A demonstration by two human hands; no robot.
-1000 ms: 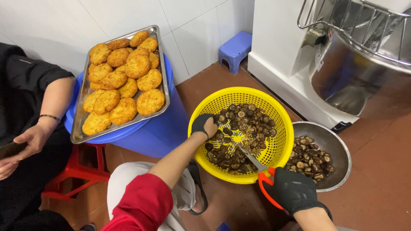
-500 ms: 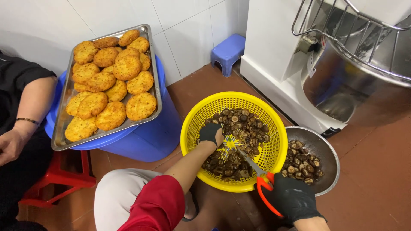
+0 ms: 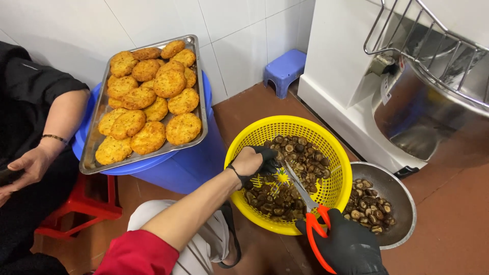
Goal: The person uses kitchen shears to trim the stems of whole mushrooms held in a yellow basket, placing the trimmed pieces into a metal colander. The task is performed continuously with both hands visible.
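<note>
**Mushroom trimming over yellow basket**

Left hand point(image 3: 253, 162), in a black glove slipped down off the knuckles, reaching into the yellow basket point(image 3: 254, 133); fingers pinched together on a dark mushroom point(image 3: 275, 164) near the basket's centre. Right hand point(image 3: 351, 244), fully gloved in black, closed on the orange handles of the scissors point(image 3: 304, 203), blades slightly parted and pointed up toward the pinched mushroom, tips just beside the left fingers. Basket resting on the red-brown tiled floor point(image 3: 453, 214), part-filled with brown mushrooms point(image 3: 305, 153). Touching the basket's right side: a metal bowl point(image 3: 402, 196) holding more mushroom pieces. Behind and left: a steel tray point(image 3: 198, 91) of golden fried patties point(image 3: 153, 102) set on a blue barrel point(image 3: 188, 165). Small blue stool point(image 3: 285, 69) against the white tiled wall. White mixer with steel bowl point(image 3: 423, 117) at right. Another person's hand point(image 3: 28, 165) at far left, wrist with a thin bracelet, seated on a red stool point(image 3: 81, 209).
</note>
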